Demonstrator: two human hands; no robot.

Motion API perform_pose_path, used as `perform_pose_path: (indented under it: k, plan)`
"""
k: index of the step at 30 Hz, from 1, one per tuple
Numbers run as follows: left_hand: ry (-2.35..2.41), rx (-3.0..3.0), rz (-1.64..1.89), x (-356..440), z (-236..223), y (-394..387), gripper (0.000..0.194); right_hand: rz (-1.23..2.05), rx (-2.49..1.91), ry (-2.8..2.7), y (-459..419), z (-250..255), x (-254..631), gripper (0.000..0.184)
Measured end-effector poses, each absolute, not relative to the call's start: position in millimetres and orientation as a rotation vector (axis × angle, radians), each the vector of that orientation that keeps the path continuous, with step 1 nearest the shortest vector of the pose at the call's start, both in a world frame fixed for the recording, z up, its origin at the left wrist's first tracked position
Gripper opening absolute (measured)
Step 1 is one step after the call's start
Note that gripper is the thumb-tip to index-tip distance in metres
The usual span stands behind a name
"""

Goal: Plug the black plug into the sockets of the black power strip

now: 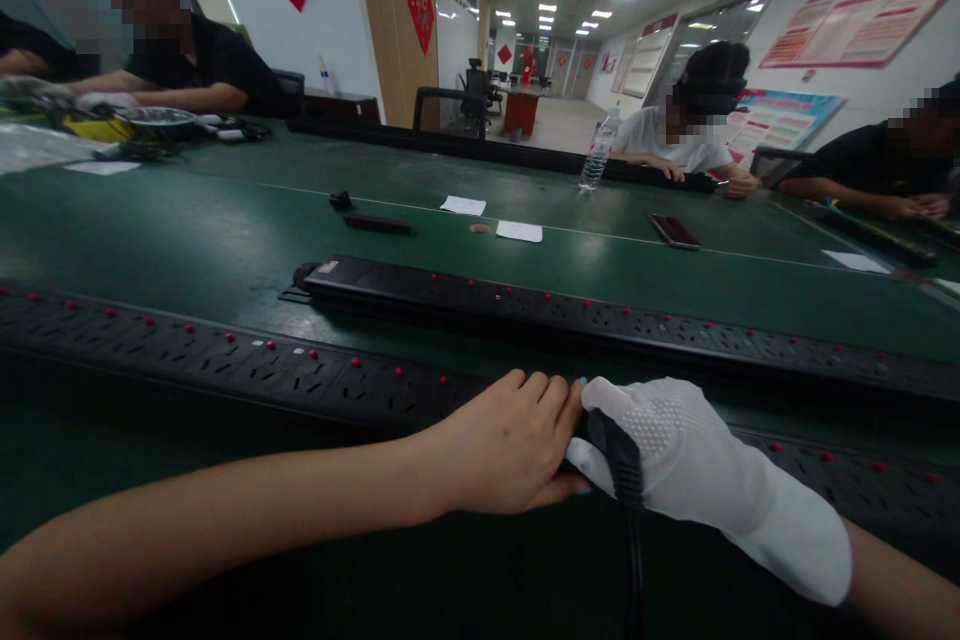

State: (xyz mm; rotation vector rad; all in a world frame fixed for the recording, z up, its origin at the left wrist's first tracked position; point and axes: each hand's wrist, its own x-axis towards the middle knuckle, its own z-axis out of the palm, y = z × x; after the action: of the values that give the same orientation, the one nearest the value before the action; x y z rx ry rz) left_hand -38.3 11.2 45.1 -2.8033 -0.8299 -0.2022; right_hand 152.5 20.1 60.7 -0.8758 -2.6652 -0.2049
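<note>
A long black power strip (pixel 247 360) with red dots and slotted sockets lies across the table before me. My bare left hand (pixel 517 440) is closed over its middle, fingers on the far side and thumb toward me. Right beside it, my right hand (pixel 667 430), in a white dotted glove, is closed on a black plug (pixel 616 455) held against the strip. The plug's cable (pixel 632 570) hangs down toward me. Whether the prongs are in a socket is hidden by my hands.
A second power strip (pixel 480 295) lies just beyond. Farther off are white paper slips (pixel 519 231), a phone (pixel 675 230), a small black bar (pixel 379 224) and a water bottle (pixel 598 150). Co-workers sit across the table (pixel 187 220), one with a hand on another long black strip (pixel 495 152).
</note>
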Motion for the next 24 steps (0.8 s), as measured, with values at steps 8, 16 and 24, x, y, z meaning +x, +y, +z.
perform_pose_path:
  k: [8,16,24]
  plan:
    - [-0.839,-2.798,-0.232,-38.3,43.8,11.3,0.056,-0.13,-0.897,-2.699,21.5,61.4,152.0,0.025]
    - [-0.821,-2.79,-0.223,-38.6,42.8,11.7,0.058,-0.081,-0.842,-2.647,20.4,65.0,149.6,0.022]
    - [-0.838,-2.789,-0.221,-39.1,46.9,10.1,0.056,-0.181,-0.875,-2.673,20.5,61.1,152.2,0.027]
